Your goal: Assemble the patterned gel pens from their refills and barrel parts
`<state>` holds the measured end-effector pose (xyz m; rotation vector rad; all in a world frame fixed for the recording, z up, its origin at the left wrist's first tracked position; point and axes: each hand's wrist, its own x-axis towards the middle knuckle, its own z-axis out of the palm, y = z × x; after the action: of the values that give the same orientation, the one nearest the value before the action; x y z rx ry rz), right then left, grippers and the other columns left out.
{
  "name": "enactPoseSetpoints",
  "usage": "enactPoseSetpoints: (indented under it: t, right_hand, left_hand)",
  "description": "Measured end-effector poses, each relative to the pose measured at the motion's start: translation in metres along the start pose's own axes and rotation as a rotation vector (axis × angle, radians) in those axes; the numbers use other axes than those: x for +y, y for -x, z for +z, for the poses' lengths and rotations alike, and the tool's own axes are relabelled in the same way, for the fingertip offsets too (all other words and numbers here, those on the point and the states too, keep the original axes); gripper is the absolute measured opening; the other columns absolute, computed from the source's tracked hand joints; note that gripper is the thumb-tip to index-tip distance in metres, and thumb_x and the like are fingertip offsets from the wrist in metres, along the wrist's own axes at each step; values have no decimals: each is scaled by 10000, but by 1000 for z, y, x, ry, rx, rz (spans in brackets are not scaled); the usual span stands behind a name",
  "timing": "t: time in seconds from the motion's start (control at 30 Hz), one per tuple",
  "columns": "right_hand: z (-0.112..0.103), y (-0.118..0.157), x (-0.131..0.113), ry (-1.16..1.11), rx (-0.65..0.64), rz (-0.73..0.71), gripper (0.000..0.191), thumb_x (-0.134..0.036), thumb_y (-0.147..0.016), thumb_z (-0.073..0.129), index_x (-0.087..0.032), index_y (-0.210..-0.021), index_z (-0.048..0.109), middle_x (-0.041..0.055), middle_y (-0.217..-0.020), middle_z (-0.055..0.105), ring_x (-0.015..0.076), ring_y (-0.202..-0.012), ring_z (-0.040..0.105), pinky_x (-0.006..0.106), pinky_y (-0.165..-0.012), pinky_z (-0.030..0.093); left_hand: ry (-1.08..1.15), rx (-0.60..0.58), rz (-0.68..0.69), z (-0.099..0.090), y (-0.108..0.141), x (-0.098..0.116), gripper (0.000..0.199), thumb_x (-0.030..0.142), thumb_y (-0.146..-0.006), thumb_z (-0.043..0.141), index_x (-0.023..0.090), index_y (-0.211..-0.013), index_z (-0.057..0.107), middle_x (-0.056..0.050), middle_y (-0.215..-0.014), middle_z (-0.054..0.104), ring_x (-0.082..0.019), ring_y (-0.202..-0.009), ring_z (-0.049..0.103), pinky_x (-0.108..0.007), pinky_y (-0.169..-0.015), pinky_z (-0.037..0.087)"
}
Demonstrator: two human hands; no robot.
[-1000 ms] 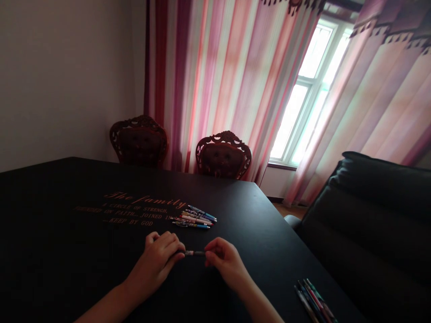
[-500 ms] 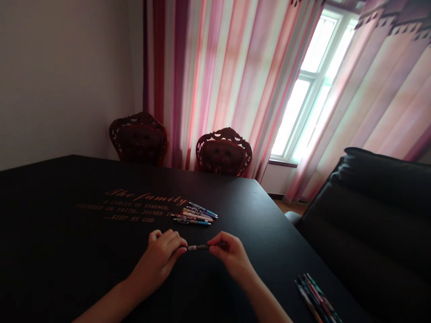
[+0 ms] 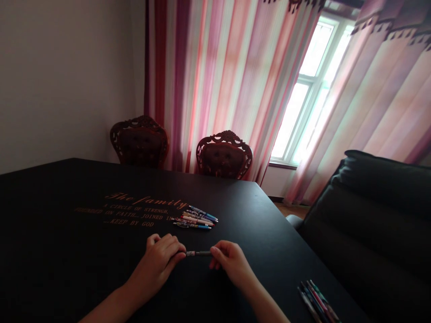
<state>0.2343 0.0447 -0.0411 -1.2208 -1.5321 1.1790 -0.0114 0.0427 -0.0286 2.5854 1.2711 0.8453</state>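
Observation:
A dark pen (image 3: 198, 253) lies level between my two hands, just above or on the black table (image 3: 84, 269); I cannot tell which. My left hand (image 3: 164, 253) is closed, its fingertips and thumb pinching the pen's left end. At the other end, the thumb and forefinger of my right hand (image 3: 230, 260) grip the tip, with the other fingers curled beneath. Both ends of the pen are hidden by fingers. Just beyond my hands rests a loose pile of several pens (image 3: 197, 218), with blue, white and red parts.
Several more pens (image 3: 316, 300) lie side by side near the table's right edge. Two carved chairs (image 3: 225, 154) stand behind the far edge. A black leather seat (image 3: 373, 224) is on the right. Gold lettering (image 3: 144, 199) marks the tabletop.
My right hand has turned slightly, its lower fingers now showing under the pen. The left hand keeps its pinch. The whole view has shifted a little downward in the picture.

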Motion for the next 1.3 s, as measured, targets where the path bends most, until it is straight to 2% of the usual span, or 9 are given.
enactPoseSetpoints:
  t: [0.1, 0.2, 0.33, 0.47, 0.73, 0.9, 1.0, 1.13, 1.3]
  right_hand:
    - [-9, -2, -1, -79, 10, -37, 270, -410, -735, 723, -165, -811, 639, 19, -674, 679, 146, -620, 583, 247, -594, 411]
    - [-26, -5, -1, -94, 108, -53, 247, -394, -732, 718, -171, -808, 643, 2, -661, 651, 142, -627, 569, 244, -593, 395]
    - [-40, -7, -2, -41, 186, -74, 248, -411, -732, 706, -176, -754, 632, -18, -611, 588, 132, -587, 516, 245, -564, 369]
    - [-35, -4, -7, 44, 158, -134, 233, -403, -757, 695, -179, -767, 632, -18, -641, 559, 129, -593, 480, 249, -552, 357]
    - [-20, 4, -18, 103, 116, -176, 187, -361, -790, 677, -177, -816, 658, -15, -675, 561, 134, -617, 480, 256, -578, 365]
    - [-7, 7, -20, 117, 55, -158, 177, -333, -774, 689, -172, -848, 688, -7, -698, 593, 142, -643, 508, 258, -600, 373]
    - [-10, 7, -21, 108, 67, -168, 164, -323, -778, 672, -171, -839, 681, -5, -698, 594, 140, -639, 507, 252, -593, 372]
    - [-23, 2, -15, 159, 177, -177, 110, -286, -780, 630, -179, -796, 648, -17, -655, 559, 131, -602, 476, 243, -552, 353]
    - [-29, -2, -2, 328, 140, -131, 67, -206, -741, 619, -186, -777, 672, -25, -615, 556, 130, -577, 483, 245, -540, 353]
  left_hand:
    - [-13, 19, -3, -1, 0, -3, 102, 272, -973, 506, 279, -988, 606, 42, -896, 655, -169, -855, 587, -355, -830, 245]
    - [-58, 64, -13, -6, 0, -8, 82, 253, -952, 538, 277, -994, 605, 41, -905, 652, -168, -854, 587, -355, -834, 245]
    - [-161, 49, 80, -15, -1, -5, 149, 137, -891, 574, 266, -958, 610, 31, -928, 636, -168, -877, 581, -363, -856, 239]
    - [-227, 4, 136, -19, -1, 1, 221, 65, -879, 519, 259, -941, 605, 14, -951, 632, -178, -908, 578, -388, -883, 233]
    - [-32, -52, -106, 0, 3, -10, 88, 300, -907, 582, 276, -992, 588, 9, -967, 644, -215, -921, 580, -404, -884, 296]
    - [47, -115, -17, -4, 2, 3, 156, 260, -890, 608, 285, -1041, 579, -10, -1110, 607, -224, -1046, 547, -415, -940, 296]
    - [41, -144, -3, -8, 2, 9, 122, 155, -889, 562, 262, -925, 607, -4, -1123, 591, -217, -1073, 540, -422, -949, 287]
    - [33, -98, 5, -10, 2, 7, 88, 154, -858, 580, 236, -861, 612, -17, -1105, 595, -231, -1060, 544, -422, -932, 308]
    - [1, -98, 13, -11, 2, 5, 88, 147, -831, 589, 233, -825, 606, -15, -1111, 599, -235, -1060, 546, -430, -941, 302]
